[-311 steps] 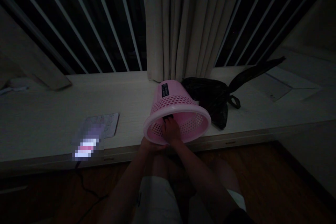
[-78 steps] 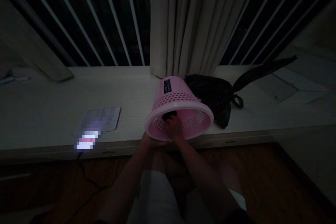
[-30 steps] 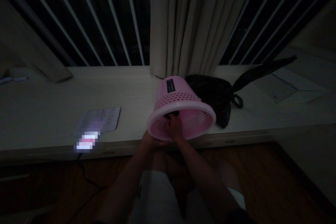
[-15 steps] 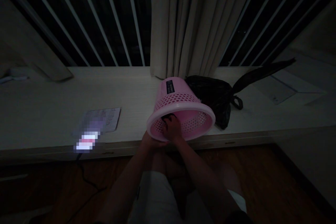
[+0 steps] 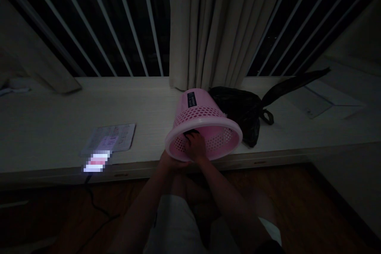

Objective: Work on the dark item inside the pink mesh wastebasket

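L hand (image 5: 174, 162) is supporting the pink basket (image 5: 203, 122) from below, how far open can't tell, while R hand (image 5: 196, 147), half-curled, is gripping a dark item (image 5: 190, 131) inside, w/ the basket tilting over the ledge (image 5: 149, 107), mouth toward the person, nr a black bag (image 5: 241, 107).

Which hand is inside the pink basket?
The right hand, within the opening of the pink basket; the left hand is outside, under its rim.
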### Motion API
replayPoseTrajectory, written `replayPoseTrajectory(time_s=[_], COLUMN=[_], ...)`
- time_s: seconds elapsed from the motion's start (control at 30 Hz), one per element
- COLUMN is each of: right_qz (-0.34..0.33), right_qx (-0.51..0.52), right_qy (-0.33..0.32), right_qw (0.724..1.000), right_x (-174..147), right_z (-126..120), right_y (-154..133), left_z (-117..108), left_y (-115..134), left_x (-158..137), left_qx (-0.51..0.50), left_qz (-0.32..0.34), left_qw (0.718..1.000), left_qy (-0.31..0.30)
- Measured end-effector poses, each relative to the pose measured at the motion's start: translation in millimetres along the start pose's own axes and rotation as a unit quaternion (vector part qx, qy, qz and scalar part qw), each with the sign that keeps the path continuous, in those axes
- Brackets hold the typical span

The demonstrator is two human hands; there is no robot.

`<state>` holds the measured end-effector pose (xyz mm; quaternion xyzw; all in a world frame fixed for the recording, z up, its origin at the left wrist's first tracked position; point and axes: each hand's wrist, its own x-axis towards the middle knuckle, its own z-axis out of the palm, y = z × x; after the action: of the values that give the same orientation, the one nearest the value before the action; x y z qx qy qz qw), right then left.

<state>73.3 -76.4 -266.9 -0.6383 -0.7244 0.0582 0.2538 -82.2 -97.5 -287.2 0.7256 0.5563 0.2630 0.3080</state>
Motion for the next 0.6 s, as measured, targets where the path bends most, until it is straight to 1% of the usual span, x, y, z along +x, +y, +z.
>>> replayPoseTrajectory(time_s=[0.03, 0.07, 0.17, 0.2, 0.23, 0.4, 0.53, 0.6], right_qz=[-0.008, -0.003, 0.047, 0.053, 0.048, -0.035, -0.064, -0.065], right_qx=[0.011, 0.016, 0.011, 0.009, 0.012, 0.034, 0.009, -0.013], right_qy=[0.005, 0.016, 0.053, 0.055, 0.052, 0.02, -0.022, -0.047], right_qw=[1.0, 1.0, 0.997, 0.997, 0.997, 0.999, 0.998, 0.997], right_x=[0, 0, 1, 2, 2, 5, 14, 20], right_z=[1, 2, 4, 4, 4, 6, -1, -7], right_y=[1, 2, 4, 4, 5, 7, 14, 18], left_z=[1, 1, 2, 2, 2, 3, 6, 6], left_y=[0, -1, 0, 0, -1, -7, -10, -9], left_x=[0, 0, 0, 0, 0, 1, 1, 0], left_qx=[0.003, 0.005, 0.012, 0.013, 0.012, 0.0, -0.007, -0.006], left_qz=[0.002, 0.005, 0.005, 0.002, 0.0, -0.015, -0.013, -0.003], left_qw=[1.0, 1.0, 1.0, 1.0, 1.0, 1.0, 1.0, 1.0], left_qy=[0.004, 0.008, 0.016, 0.019, 0.022, 0.003, 0.014, 0.027])
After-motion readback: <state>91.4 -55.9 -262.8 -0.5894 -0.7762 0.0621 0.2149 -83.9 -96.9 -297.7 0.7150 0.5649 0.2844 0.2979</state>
